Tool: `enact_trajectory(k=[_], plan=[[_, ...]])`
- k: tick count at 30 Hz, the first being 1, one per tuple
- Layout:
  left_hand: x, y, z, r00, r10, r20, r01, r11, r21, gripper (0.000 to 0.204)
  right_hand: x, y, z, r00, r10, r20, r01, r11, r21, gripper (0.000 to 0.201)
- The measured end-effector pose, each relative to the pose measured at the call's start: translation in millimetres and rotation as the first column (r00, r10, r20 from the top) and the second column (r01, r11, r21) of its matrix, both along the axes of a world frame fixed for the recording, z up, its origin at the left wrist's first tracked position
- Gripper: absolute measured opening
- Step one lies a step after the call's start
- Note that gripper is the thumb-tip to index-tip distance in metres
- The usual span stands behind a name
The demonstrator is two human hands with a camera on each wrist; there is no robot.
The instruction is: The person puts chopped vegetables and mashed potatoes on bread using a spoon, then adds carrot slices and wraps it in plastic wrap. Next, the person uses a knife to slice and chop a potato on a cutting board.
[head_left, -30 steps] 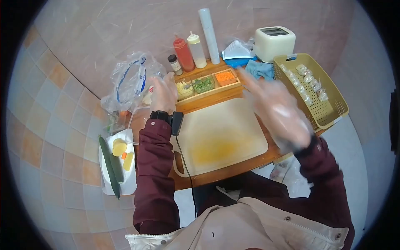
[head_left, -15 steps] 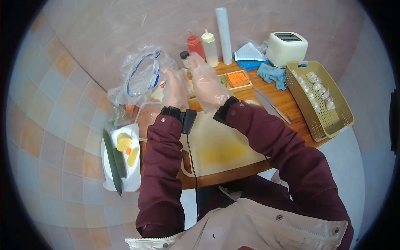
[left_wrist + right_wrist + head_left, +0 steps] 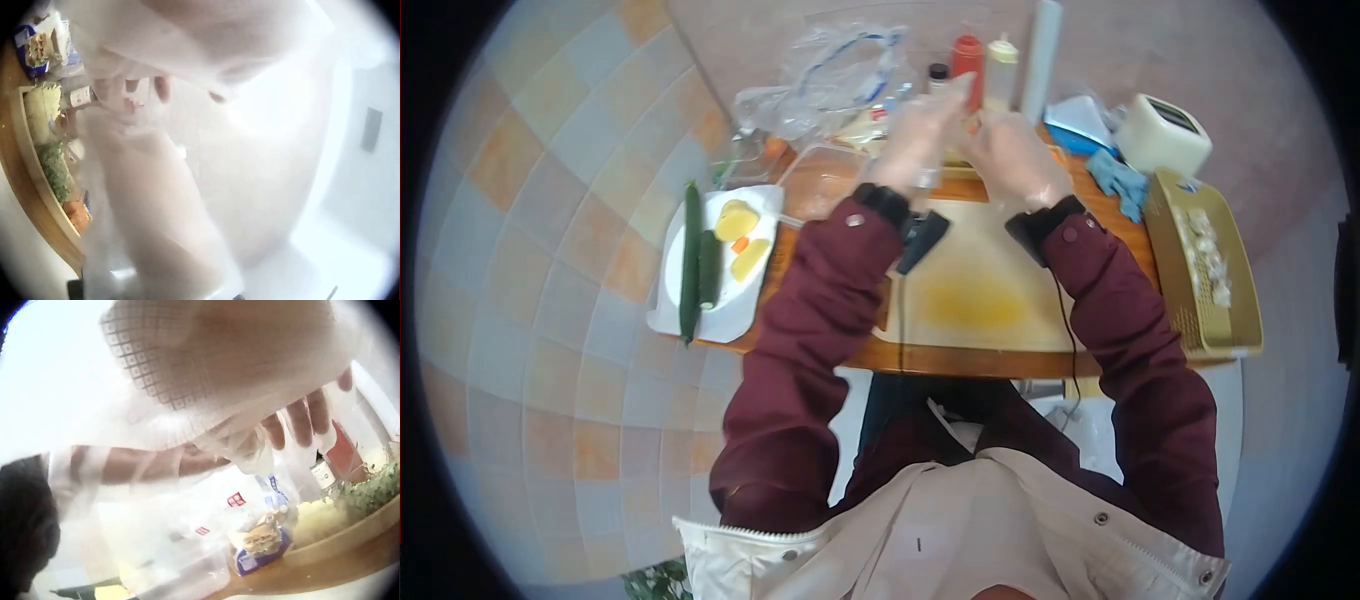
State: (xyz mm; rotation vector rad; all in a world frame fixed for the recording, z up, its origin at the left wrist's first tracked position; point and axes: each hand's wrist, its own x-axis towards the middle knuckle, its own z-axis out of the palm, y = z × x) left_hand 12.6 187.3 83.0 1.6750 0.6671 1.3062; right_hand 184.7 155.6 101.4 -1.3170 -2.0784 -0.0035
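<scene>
Both hands wear loose clear plastic gloves and are raised close together over the back of the cutting board point(image 3: 940, 225). The left hand point(image 3: 925, 135) points forward, slightly blurred, with its glove bagging around the fingers. Beside it, the right hand point(image 3: 1020, 160) angles inward, and the fingertips overlap in the head view. Several fingertips point(image 3: 300, 422) show through the plastic in the right wrist view, with the left hand point(image 3: 125, 465) reaching in from the side. No food or tool shows between the hands. Below them is a wooden tray point(image 3: 337, 534) of shredded cheese, chopped greens point(image 3: 55, 172) and shredded carrot point(image 3: 76, 215).
A red squeeze bottle point(image 3: 967, 65), a pale squeeze bottle point(image 3: 1000, 75) and a film roll point(image 3: 1041, 65) stand behind. To the right are a toaster point(image 3: 1165, 135), blue cloth point(image 3: 1118, 182) and yellow basket point(image 3: 1235, 300). Cucumbers point(image 3: 691, 260) lie on a white tray point(image 3: 745, 290) at left.
The right hand has swung from the board's right side to the left hand, and the two hands have drawn together. The view has turned left, shifting the table scene rightward.
</scene>
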Motion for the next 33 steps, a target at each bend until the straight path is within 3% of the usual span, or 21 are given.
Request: enact_trajectory(k=[2,4,6,8,10,11,13,14,15,16,17,18,20,21,23,24,26,27,29,31,33], plan=[[-11,-6,-5,0.994,0.067,-0.085,-0.069,0.998,-0.016,0.052,18,-35,16,0.998,-0.007,0.062,0.008,1.000,-0.010,0.026],[-21,-29,-5,0.995,0.099,0.008,-0.098,0.988,-0.122,0.050,35,-66,17,0.885,-0.022,-0.465,-0.046,0.990,-0.135,0.032],[-33,-62,-8,0.985,0.146,0.091,-0.126,0.973,-0.195,0.048,60,-105,8,0.838,-0.021,-0.545,0.017,1.000,-0.012,0.042],[-47,-104,-14,0.971,0.191,0.141,-0.153,0.959,-0.240,0.046,95,-154,1,0.725,-0.100,-0.682,-0.089,0.968,-0.236,0.030],[-63,-152,-17,0.957,0.219,0.188,-0.166,0.951,-0.260,0.045,114,-203,-22,0.569,-0.055,-0.821,0.067,0.998,-0.020,0.027],[-68,-177,-19,0.947,0.228,0.225,-0.168,0.951,-0.259,0.037,125,-230,-25,0.472,-0.211,-0.856,0.186,0.973,-0.138,0.024],[-75,-227,-23,0.923,0.245,0.297,-0.170,0.951,-0.257,0.026,174,-280,-62,0.434,-0.286,-0.854,0.274,0.945,-0.177,0.019],[-114,-220,-42,0.902,0.211,0.377,-0.049,0.917,-0.395,0.025,186,-303,-71,0.398,-0.358,-0.844,0.347,0.911,-0.223,0.017],[-108,-243,-32,0.866,0.242,0.436,-0.043,0.907,-0.419,0.039,190,-323,-70,0.396,-0.373,-0.839,0.364,0.902,-0.230,0.017],[-89,-267,-15,0.794,0.483,0.370,-0.235,0.805,-0.545,0.046,187,-343,-64,0.366,-0.389,-0.845,0.419,0.880,-0.223,0.019],[-98,-278,-21,0.777,0.526,0.346,-0.284,0.783,-0.553,0.046,184,-357,-61,0.339,-0.392,-0.855,0.459,0.862,-0.213,0.022],[-115,-286,-25,0.746,0.583,0.322,-0.350,0.755,-0.555,0.047,189,-366,-65,0.400,-0.383,-0.833,0.477,0.863,-0.168,0.026],[-180,-275,-65,0.732,0.640,0.235,-0.548,0.757,-0.356,0.036,206,-369,-78,0.472,-0.333,-0.816,0.453,0.886,-0.100,0.030],[-202,-281,-58,0.774,0.633,0.008,-0.620,0.760,-0.192,0.032,211,-367,-81,0.482,-0.306,-0.821,0.431,0.899,-0.082,0.031],[-247,-260,-55,0.535,0.811,-0.237,-0.812,0.571,0.120,0.034,214,-359,-86,0.501,-0.363,-0.786,0.427,0.893,-0.140,0.047],[-260,-252,-52,0.553,0.822,-0.135,-0.827,0.561,0.029,0.035,207,-351,-86,0.513,-0.335,-0.790,0.386,0.912,-0.136,0.047],[-280,-227,-36,0.301,0.813,-0.498,-0.822,0.486,0.296,0.027,201,-341,-86,0.444,-0.418,-0.792,0.396,0.885,-0.245,0.048],[-278,-209,-32,0.234,0.781,-0.579,-0.793,0.498,0.352,0.031,196,-336,-84,0.483,-0.417,-0.770,0.391,0.889,-0.237,0.045],[-265,-188,-34,0.153,0.741,-0.654,-0.761,0.510,0.400,0.035,186,-326,-85,0.500,-0.414,-0.760,0.381,0.894,-0.236,0.044],[-244,-172,-35,-0.068,0.616,-0.785,-0.539,0.639,0.549,0.047,177,-321,-89,0.416,-0.378,-0.827,0.332,0.910,-0.248,0.042],[-218,-162,-29,-0.097,0.543,-0.834,-0.571,0.656,0.493,0.053,177,-324,-89,0.419,-0.409,-0.810,0.314,0.903,-0.293,0.041]])
